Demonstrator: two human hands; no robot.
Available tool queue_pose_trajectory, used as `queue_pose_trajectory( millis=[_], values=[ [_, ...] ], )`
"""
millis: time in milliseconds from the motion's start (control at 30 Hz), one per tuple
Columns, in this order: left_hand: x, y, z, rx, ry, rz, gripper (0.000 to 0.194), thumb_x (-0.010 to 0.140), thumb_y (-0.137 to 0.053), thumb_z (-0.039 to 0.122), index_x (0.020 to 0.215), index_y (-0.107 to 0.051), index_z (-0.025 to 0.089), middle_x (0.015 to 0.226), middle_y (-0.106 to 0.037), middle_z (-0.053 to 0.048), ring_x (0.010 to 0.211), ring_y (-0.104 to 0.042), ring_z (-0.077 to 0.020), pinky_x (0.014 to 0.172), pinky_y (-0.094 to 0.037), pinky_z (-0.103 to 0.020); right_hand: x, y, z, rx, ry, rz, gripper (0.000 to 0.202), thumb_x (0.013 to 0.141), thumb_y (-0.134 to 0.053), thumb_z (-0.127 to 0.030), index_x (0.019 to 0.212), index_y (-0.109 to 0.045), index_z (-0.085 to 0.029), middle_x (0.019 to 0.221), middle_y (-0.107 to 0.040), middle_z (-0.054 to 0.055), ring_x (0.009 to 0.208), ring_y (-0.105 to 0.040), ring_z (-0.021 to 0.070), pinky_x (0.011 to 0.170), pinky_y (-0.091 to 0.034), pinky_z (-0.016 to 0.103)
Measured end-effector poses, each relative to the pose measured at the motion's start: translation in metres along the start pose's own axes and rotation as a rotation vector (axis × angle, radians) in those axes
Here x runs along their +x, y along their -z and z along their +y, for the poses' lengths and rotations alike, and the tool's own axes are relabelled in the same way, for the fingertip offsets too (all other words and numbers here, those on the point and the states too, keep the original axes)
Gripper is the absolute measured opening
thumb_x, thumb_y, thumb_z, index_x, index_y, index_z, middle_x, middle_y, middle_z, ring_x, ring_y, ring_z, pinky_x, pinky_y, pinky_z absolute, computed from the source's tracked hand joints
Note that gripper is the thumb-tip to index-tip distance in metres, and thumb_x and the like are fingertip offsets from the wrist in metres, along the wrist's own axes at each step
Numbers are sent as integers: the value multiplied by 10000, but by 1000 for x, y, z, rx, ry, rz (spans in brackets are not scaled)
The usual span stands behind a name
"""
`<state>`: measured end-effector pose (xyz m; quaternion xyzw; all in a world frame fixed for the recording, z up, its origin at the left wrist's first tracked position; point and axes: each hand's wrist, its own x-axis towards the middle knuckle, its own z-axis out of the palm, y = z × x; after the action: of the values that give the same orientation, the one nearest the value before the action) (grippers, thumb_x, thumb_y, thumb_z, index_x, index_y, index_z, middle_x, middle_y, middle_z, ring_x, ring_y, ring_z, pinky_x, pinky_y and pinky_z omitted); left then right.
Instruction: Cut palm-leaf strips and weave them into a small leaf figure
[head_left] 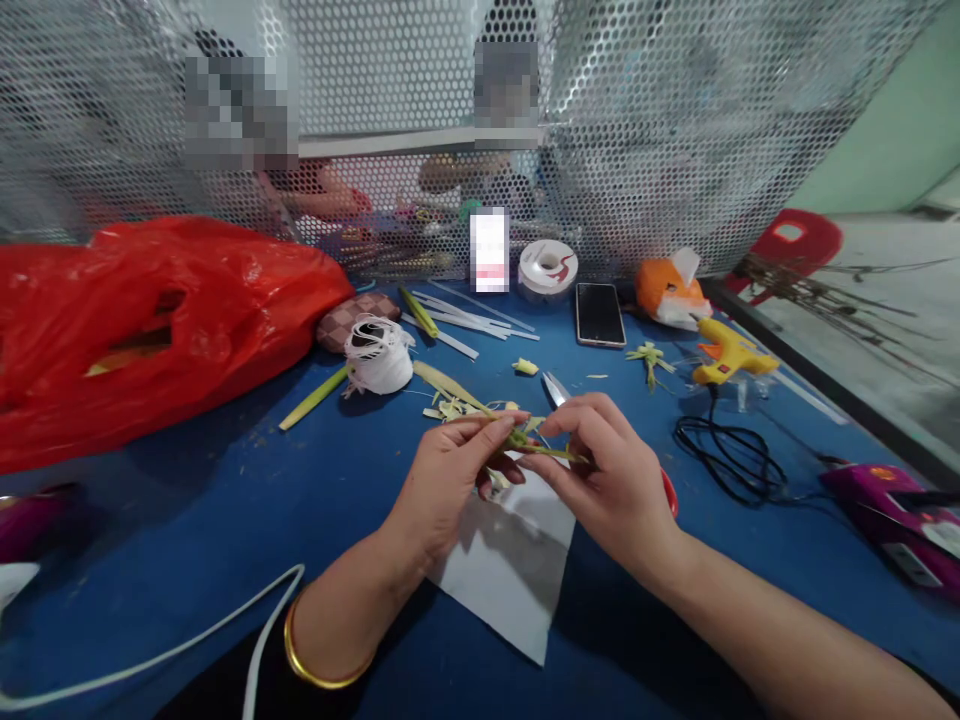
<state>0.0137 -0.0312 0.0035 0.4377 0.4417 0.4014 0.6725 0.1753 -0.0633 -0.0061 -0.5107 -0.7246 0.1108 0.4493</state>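
Head view's up on my end, lol, what do you want to know?

Where's the green plant piece [519, 438], and what are the fingers doing?

It's up over the white paper [510, 580], between both hands. Left hand [450, 478] has it pinched, thumb on top. Right hand [616, 465] is curled in by the thin end, touching it, but the fingertips are kinda murky from here, so I can't tell whether they're pinched shut.

Anything close by?

Yep, scissors [556, 390] just beyond the right hand, blades showing, with light plant scraps [452, 408] near the left one. The dark-screened phone [600, 314] lies farther back on the blue table [337, 480]. On the right I've got a yellow glue gun [724, 355], and the red plastic bag [172, 330] takes up the far left.
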Motion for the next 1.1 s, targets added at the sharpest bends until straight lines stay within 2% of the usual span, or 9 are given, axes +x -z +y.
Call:
queue_pose_trajectory(
  millis=[100, 267, 367, 600, 733, 833, 900, 967, 1100],
  values=[
    [0, -2, -1, -23, -13, 23, 261, 760, -723, 396, 895, -770, 177, 738, -699, -33, 528, -569, -83, 424, -314, -178, -1, 0, 1, -9, 54, -57, 40, 900, -606, -232, 889, -571, -218, 796, -595, 17, 670, -562, 134, 580, -432, 241],
    [-2, -8, -2, 13, -50, 131, 234, 784, -701, 370, 882, -776, 172, 465, -538, 45, 366, -329, -35, 380, -218, -188, -5, -2, -2, 59, 68, -85, 76, 917, -538, -171, 922, -603, -210, 732, -592, 4, 604, -529, 116, 553, -412, 239],
    [-4, -11, -2, -16, -62, 180, 209, 769, -709, 350, 848, -775, 169, 520, -575, 35, 353, -262, -19, 358, -177, -197, -6, -4, -4, 123, 34, -62, 109, 900, -546, -155, 926, -635, -211, 694, -583, -6, 565, -501, 110, 527, -403, 241],
    [-4, -13, -2, -113, 0, 122, 243, 765, -706, 374, 879, -765, 168, 575, -607, 22, 327, -227, 2, 329, -115, -187, -8, -9, -6, 239, -115, 30, 106, 865, -587, -189, 830, -685, -209, 685, -641, -4, 501, -457, 91, 451, -373, 228],
    [-4, -12, -5, -115, -13, 72, 241, 773, -706, 381, 888, -770, 178, 548, -587, 34, 335, -265, -2, 341, -173, -177, -6, -9, -9, 232, -161, 50, 119, 852, -597, -192, 775, -687, -205, 635, -626, -19, 472, -433, 81, 422, -350, 217],
    [-5, -11, -5, -77, -38, 30, 219, 770, -718, 362, 913, -771, 204, 632, -650, 2, 455, -482, -49, 410, -312, -162, -5, -6, -10, 208, -149, 67, 122, 850, -601, -181, 761, -681, -205, 602, -612, -32, 459, -439, 77, 417, -347, 211],
    [-6, -10, -5, -18, -52, 19, 207, 767, -725, 339, 924, -772, 213, 757, -706, -33, 567, -562, -81, 444, -350, -164, -4, -5, -9, 182, -126, 59, 126, 859, -593, -176, 768, -676, -206, 608, -626, -31, 466, -470, 79, 432, -364, 211],
    [-6, -8, -5, 46, -69, 25, 207, 768, -725, 322, 936, -772, 210, 815, -725, -50, 561, -542, -79, 429, -327, -166, -4, -4, -8, 144, -90, 30, 127, 873, -579, -181, 792, -672, -209, 646, -655, -19, 493, -513, 88, 457, -388, 215],
    [-4, -6, -7, 67, -80, 26, 239, 761, -729, 330, 967, -764, 214, 753, -718, -43, 552, -541, -91, 423, -318, -174, -5, -3, -4, -3, 39, -12, 138, 906, -544, -193, 839, -663, -213, 662, -649, 0, 560, -557, 113, 523, -415, 231]
  ],
)
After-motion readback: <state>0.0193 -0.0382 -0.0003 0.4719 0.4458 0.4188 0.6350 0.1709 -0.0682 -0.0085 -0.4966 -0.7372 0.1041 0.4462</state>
